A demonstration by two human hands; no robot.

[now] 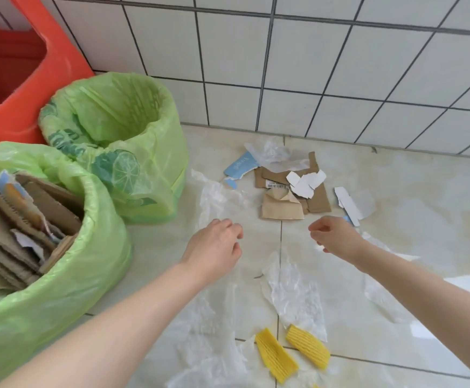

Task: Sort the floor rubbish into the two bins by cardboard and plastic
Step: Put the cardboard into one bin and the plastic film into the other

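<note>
Pale floor tiles (396, 191) meet a white tiled wall (312, 65), with two green-bagged bins at left: the near bin (60, 289) packed with cardboard, the far bin (150, 175) beside it. Both hands hover with loosely curled fingers, holding nothing: left hand (214, 247), right hand (337, 236). Torn cardboard pieces (292, 189) lie just beyond them, clear plastic film (292, 295) between and below the wrists, yellow corrugated strips (292, 351) nearer still.

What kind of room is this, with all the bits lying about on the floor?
Probably a utility corner or washroom in a home: white tiled wall, glossy tiled floor, and two bins lined with green bags beside an orange plastic tub.
</note>
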